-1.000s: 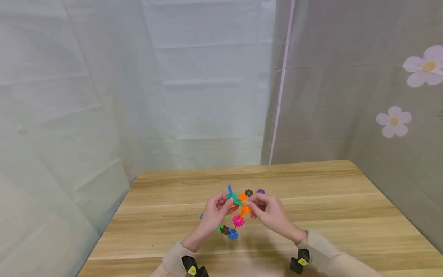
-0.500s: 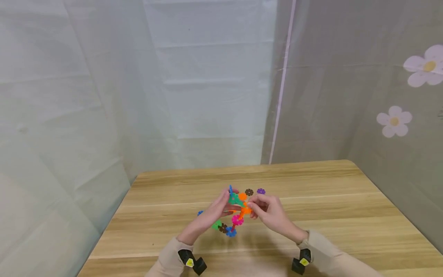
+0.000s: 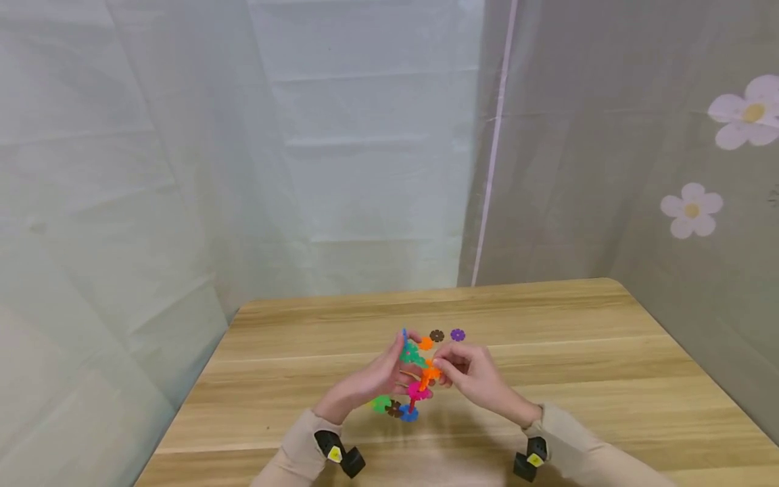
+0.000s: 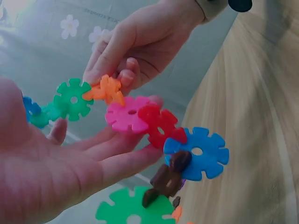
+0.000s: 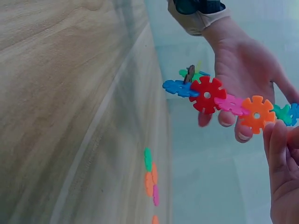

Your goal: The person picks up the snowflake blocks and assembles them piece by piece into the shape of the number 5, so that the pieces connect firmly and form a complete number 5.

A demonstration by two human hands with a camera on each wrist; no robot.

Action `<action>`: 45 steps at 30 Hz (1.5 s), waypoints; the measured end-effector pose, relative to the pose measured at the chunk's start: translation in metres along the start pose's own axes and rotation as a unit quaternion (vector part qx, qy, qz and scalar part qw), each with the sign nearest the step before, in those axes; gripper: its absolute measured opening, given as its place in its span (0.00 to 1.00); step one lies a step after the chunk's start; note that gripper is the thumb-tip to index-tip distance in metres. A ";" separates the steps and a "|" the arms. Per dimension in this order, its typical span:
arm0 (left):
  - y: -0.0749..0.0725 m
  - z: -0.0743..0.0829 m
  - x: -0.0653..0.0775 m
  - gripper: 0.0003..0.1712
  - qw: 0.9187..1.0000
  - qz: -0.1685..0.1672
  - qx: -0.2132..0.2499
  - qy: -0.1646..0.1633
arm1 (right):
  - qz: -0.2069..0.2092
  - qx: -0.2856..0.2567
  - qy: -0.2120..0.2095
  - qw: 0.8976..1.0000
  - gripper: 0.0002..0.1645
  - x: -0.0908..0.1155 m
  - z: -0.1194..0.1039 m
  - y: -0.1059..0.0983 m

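Note:
A chain of slotted plastic snowflake discs hangs between the two hands, above the table. My right hand (image 3: pixel 471 373) pinches its orange disc (image 5: pixel 257 115) between thumb and fingers. With fingers extended, my left hand (image 4: pixel 70 163) lies along the chain, palm facing it, fingers behind the pink disc (image 4: pixel 128 114) and the red disc (image 4: pixel 161 126). On one side of the orange disc come green discs (image 4: pixel 73 99) and a blue one (image 4: pixel 31 108). Past the red disc follow a blue disc (image 4: pixel 197 153), a brown disc (image 4: pixel 167 180) and another green disc (image 4: pixel 135 205).
Loose discs lie on the wooden table (image 3: pixel 584 365) beyond the hands: a brown disc (image 3: pixel 437 335), a purple disc (image 3: pixel 458 335) and an orange one (image 3: pixel 425 343). In the right wrist view, more lie there, among them a green disc (image 5: pixel 148 159). Pale curtains (image 3: pixel 377 149) surround the table.
My left hand has let go of the green discs it pinched and straightened its fingers, moving them behind the chain's pink part. The right hand keeps its pinch, almost in place.

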State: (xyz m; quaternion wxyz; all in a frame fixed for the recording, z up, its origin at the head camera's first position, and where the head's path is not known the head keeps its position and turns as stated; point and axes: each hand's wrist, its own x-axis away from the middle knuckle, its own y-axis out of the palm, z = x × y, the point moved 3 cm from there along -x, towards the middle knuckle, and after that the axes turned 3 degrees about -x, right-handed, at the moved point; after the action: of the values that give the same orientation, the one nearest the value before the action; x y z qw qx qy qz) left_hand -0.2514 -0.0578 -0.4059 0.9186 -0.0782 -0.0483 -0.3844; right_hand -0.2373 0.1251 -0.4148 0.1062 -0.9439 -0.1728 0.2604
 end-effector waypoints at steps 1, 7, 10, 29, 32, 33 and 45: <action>0.000 -0.001 0.000 0.34 1.000 0.007 0.007 0.001 | -0.002 -0.003 -0.003 1.000 0.05 0.000 0.002 0.000; 0.006 -0.002 -0.004 0.31 0.997 0.034 0.067 0.023 | 0.010 -0.003 0.018 1.000 0.06 0.001 0.005 0.000; 0.007 -0.002 -0.004 0.31 0.996 0.041 0.073 0.031 | 0.011 -0.001 0.035 0.999 0.07 0.001 0.006 -0.001; -0.003 -0.007 0.007 0.22 0.975 0.130 -0.176 0.037 | -0.023 0.054 0.145 0.988 0.11 -0.004 0.046 -0.020; -0.005 -0.010 0.010 0.22 0.976 0.126 -0.175 0.031 | -0.038 0.055 0.151 0.986 0.11 -0.004 0.052 -0.021; -0.005 -0.010 0.011 0.22 0.976 0.125 -0.176 0.029 | -0.048 0.058 0.153 0.985 0.11 -0.004 0.053 -0.021; -0.005 -0.011 0.018 0.18 0.975 0.072 -0.211 0.011 | -0.117 0.141 0.151 0.971 0.08 -0.006 0.068 -0.015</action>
State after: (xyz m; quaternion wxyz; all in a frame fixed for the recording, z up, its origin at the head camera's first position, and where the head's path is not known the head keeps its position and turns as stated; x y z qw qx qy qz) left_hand -0.2419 -0.0758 -0.4138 0.9070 -0.2696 0.0499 -0.3195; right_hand -0.2821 0.1448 -0.4653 0.2933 -0.9209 -0.2256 0.1226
